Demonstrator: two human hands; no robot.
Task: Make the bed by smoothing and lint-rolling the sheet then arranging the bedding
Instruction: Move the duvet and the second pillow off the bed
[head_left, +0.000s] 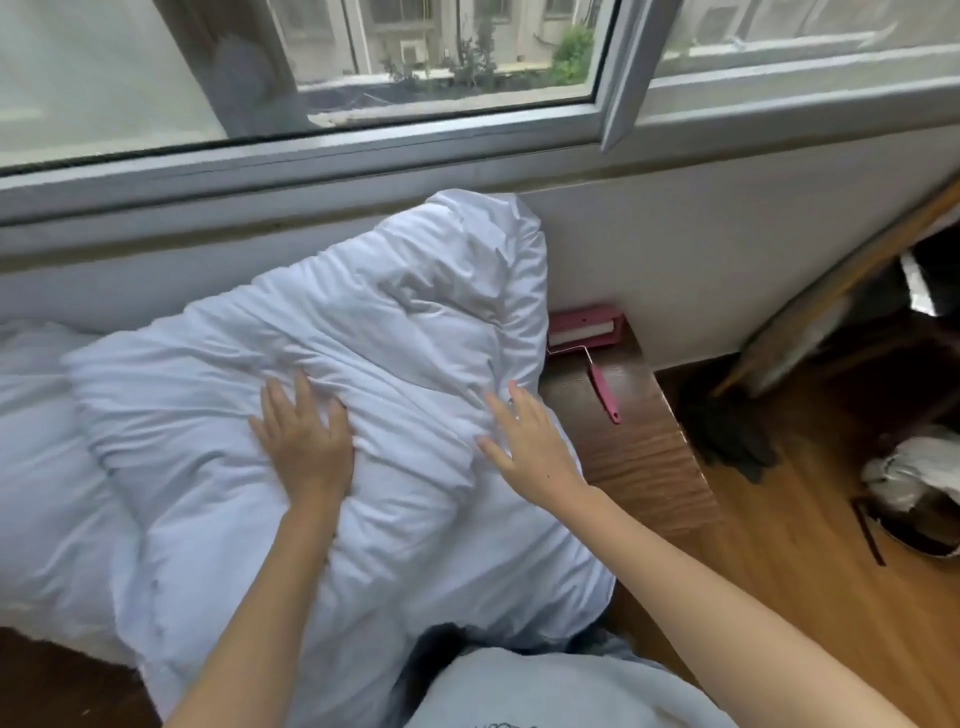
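Note:
A bulky white duvet (332, 332) lies bunched and wrinkled along the end of the bed, under the window. My left hand (304, 441) presses flat on its middle with the fingers spread. My right hand (530, 441) rests flat on the duvet's right edge, fingers straight. The white sheet (36, 441) shows to the left of the duvet. A pink lint roller (589, 338) lies on the wooden board (639, 447) at the bed's end, to the right of my right hand and apart from it.
A large window (415, 78) and its grey sill run across the top. A wooden floor (810, 545) spreads to the right. On it lie a dark mop head (727, 431), a leaning wooden frame (831, 296) and a bin with a bag (914, 493).

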